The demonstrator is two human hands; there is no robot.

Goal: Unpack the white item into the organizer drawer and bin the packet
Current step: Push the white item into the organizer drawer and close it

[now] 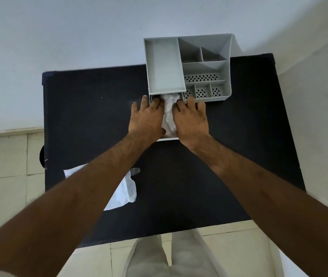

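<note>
White crumpled item [168, 114] lies in the pulled-out drawer [167, 138] of the grey organizer [187, 66]. Left hand [146, 117] and right hand [191, 118] rest flat, palms down and fingers spread, flanking it and pressing on it and the drawer edges; neither grips anything. Drawer projects toward the person over the black tabletop [91, 120]. Emptied packet [123, 188] lies loose near the tabletop's left front, partly under the left forearm, not yet binned. Risk, as judged: item bulges above the drawer walls, so closing could snag it under the tray; the forearm could sweep the packet off.
</note>
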